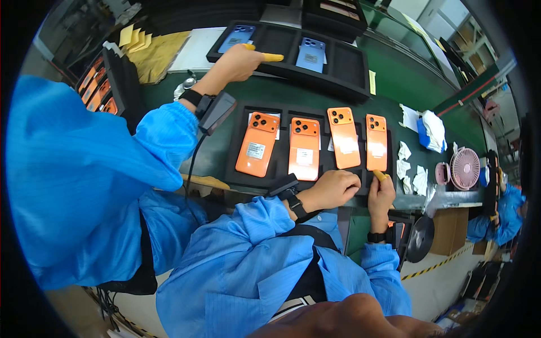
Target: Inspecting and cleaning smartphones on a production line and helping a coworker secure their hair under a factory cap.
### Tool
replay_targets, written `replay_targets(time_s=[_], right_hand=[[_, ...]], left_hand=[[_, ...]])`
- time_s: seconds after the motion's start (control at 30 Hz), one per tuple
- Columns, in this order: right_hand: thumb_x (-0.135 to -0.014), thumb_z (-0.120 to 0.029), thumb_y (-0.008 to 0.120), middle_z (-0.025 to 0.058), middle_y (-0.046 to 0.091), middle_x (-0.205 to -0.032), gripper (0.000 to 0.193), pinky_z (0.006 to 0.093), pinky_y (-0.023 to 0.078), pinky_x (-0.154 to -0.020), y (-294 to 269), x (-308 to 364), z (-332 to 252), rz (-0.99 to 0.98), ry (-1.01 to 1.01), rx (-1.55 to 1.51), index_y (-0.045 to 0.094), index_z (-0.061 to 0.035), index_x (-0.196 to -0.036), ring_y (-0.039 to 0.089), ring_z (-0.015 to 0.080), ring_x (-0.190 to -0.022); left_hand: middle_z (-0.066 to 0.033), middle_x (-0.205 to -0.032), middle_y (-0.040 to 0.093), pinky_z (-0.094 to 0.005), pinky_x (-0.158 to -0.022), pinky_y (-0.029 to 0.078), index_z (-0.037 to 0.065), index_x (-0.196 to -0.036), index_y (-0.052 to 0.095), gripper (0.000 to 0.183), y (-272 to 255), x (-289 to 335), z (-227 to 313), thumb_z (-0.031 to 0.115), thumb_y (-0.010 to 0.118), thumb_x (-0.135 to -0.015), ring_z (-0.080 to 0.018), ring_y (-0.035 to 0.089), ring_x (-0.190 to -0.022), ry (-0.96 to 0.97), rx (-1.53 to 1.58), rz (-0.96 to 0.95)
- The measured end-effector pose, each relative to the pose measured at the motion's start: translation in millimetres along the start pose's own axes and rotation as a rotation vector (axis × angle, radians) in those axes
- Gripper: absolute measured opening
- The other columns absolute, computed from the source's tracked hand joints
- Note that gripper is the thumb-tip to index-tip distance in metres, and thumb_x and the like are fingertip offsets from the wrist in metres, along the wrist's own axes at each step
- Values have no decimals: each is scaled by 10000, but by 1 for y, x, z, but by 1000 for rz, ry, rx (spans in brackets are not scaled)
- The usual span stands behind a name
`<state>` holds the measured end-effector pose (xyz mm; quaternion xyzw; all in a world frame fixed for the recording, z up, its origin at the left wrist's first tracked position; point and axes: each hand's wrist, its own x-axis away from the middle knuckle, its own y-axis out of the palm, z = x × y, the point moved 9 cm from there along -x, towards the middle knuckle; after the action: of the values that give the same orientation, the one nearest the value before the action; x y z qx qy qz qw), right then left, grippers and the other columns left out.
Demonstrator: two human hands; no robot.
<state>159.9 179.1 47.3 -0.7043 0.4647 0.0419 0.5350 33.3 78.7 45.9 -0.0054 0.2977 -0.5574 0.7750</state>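
Four orange phones lie camera side up in a black tray, the rightmost phone (377, 143) upright beside a slightly tilted phone (344, 138). My right hand (382, 194), with a yellow finger cot, is closed at the lower edge of the rightmost phone. Close by on the left, my left hand (332, 188) has its fingers curled over the front edge of the black tray (288, 109); what they hold, if anything, is hidden. Further left lie a second phone (304, 149) and the leftmost phone (258, 143), each with a white label.
A co-worker's hand (239, 63) with yellow finger cots reaches over another black tray (344, 63) holding blue phones. White crumpled tissues (420, 180), a tissue pack (433, 132) and a pink fan (465, 169) stand at right. Another tray of orange phones (98, 87) is far left.
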Motion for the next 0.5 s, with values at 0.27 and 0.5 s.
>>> replay_targets(time_s=[0.27, 0.5], right_hand=[[-852, -24, 619, 134, 579, -785, 164, 398, 464, -607, -4, 0, 5, 45, 3, 14, 691, -34, -999, 590, 321, -688], [-821, -87, 644, 116, 577, -757, 133, 450, 465, -603, -6, 1, 13, 60, 6, 92, 695, -81, -944, 592, 322, -686]], left_hand=[[-53, -904, 685, -260, -751, 520, -3, -984, 669, 96, -78, 7, -27, 38, 633, -905, -118, 647, -848, -302, 424, 191], [-70, -1073, 659, -281, -849, 508, 27, -1167, 618, 256, -275, 4, -74, 89, 651, -921, -143, 625, -1001, -118, 189, 859]])
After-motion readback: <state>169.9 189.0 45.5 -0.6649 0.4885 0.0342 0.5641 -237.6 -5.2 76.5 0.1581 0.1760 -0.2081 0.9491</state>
